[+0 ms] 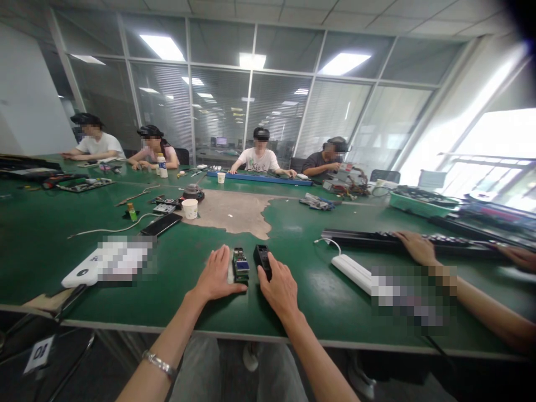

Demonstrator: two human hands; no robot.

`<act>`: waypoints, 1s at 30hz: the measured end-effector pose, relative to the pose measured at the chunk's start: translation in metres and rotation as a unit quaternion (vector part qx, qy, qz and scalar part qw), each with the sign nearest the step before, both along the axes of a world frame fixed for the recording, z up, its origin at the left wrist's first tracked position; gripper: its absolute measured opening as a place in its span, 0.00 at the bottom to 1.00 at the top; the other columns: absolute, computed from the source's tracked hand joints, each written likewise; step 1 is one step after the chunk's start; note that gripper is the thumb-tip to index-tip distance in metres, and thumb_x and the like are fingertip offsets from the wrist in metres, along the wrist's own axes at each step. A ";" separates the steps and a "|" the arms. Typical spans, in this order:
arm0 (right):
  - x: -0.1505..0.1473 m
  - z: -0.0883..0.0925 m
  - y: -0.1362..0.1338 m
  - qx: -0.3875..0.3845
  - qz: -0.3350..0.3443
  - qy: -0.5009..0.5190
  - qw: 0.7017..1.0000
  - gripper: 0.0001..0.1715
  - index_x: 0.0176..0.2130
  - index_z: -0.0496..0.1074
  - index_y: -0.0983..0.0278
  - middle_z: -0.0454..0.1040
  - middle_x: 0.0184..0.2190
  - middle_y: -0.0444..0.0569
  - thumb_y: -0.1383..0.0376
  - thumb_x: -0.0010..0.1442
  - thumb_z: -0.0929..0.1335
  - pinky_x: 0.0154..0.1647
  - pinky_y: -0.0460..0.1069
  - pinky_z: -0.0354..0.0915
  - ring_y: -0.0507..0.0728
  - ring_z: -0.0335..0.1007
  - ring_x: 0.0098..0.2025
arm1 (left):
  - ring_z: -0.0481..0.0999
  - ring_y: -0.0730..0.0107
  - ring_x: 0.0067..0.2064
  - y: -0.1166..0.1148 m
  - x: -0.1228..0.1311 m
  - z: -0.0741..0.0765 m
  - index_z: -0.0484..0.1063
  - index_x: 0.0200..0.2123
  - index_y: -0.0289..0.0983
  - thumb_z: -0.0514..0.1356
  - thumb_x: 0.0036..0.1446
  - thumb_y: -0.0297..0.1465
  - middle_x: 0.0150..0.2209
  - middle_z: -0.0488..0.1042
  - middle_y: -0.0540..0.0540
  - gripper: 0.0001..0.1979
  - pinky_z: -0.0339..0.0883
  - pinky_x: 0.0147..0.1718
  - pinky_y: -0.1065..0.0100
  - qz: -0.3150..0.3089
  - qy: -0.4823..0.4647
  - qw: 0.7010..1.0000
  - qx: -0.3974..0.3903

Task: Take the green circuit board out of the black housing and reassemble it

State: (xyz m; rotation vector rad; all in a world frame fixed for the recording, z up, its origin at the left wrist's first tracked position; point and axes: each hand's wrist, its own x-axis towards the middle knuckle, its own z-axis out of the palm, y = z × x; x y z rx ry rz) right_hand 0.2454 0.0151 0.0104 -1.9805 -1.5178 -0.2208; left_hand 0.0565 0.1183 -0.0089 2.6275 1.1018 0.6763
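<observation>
Small circuit board with blue display (pixel 240 266) on green counter (pixel 318 301), near front edge, mid-length, just beside black handheld unit (pixel 262 255). Left hand (pixel 218 274) open, flat, fingers spread, thumb tip at board's lower end, nothing held. Right hand (pixel 280 290) over black unit, fingers (pixel 264 270) on its lower end, grip unclear. White power strip (pixel 352 272) to right. Co-worker's hand (pixel 414 247) on long black strip (pixel 360 240), farther right. Paper cup (pixel 190 208) beyond.

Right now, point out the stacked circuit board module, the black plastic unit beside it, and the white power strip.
Stacked circuit board module (pixel 240 265): head view, middle of its top board.
Black plastic unit (pixel 262 255): head view, its exposed far end.
White power strip (pixel 352 273): head view, middle of its top face.
</observation>
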 end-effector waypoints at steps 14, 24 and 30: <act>-0.042 0.035 0.012 0.023 0.053 0.070 0.996 0.28 0.58 0.65 0.63 0.73 0.51 0.54 0.53 0.63 0.61 0.54 0.51 0.61 0.59 0.68 0.53 | 0.38 0.44 0.69 -0.001 0.000 0.002 0.52 0.64 0.36 0.59 0.45 0.57 0.68 0.44 0.35 0.49 0.35 0.64 0.44 -0.002 0.003 1.000 -0.018; -0.059 0.039 0.016 -0.090 0.044 -0.030 0.995 0.25 0.52 0.67 0.62 0.76 0.39 0.53 0.51 0.60 0.64 0.43 0.50 0.62 0.60 0.72 0.43 | 0.37 0.45 0.69 0.002 0.001 -0.005 0.46 0.66 0.30 0.62 0.44 0.47 0.68 0.43 0.32 0.51 0.35 0.64 0.45 0.004 0.003 1.000 -0.021; -0.065 0.027 0.009 -0.085 0.046 -0.032 0.995 0.30 0.57 0.62 0.63 0.75 0.43 0.55 0.51 0.60 0.63 0.44 0.51 0.62 0.61 0.70 0.46 | 0.36 0.50 0.69 0.005 0.001 -0.011 0.43 0.67 0.29 0.55 0.47 0.33 0.69 0.41 0.35 0.44 0.34 0.65 0.47 0.014 0.012 1.000 -0.017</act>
